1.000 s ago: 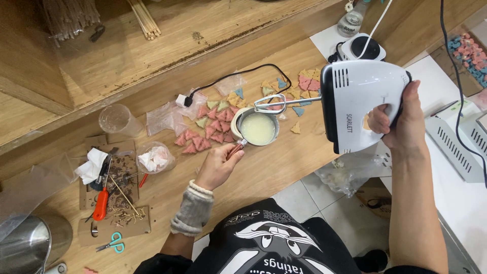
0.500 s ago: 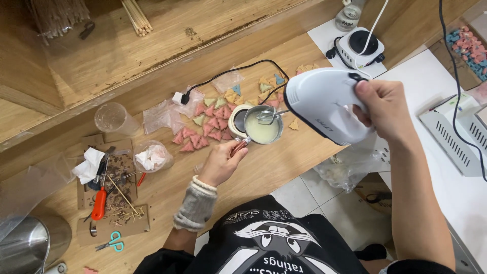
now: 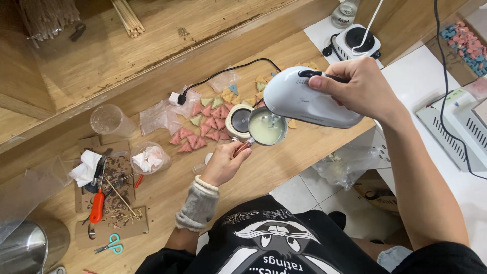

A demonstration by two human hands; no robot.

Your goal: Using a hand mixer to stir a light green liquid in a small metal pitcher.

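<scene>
A small steel pot of pale cream liquid (image 3: 265, 128) is pinched by its handle in the left hand (image 3: 223, 163) while a white electric hand mixer (image 3: 304, 100), clasped tightly by the right hand (image 3: 357, 86), is lowered in, the liquid not yet whipped.

1. A light wooden workbench (image 3: 284, 167) carries everything; a raised wooden ledge (image 3: 152, 45) runs along its far side.
2. Pink, green and yellow triangular pieces (image 3: 208, 127) lie scattered mid-bench beside clear plastic bags (image 3: 157, 117).
3. Cardboard sheets (image 3: 109, 226), orange-handled tool (image 3: 96, 207), teal scissors (image 3: 112, 245), clear cup (image 3: 107, 120).
</scene>
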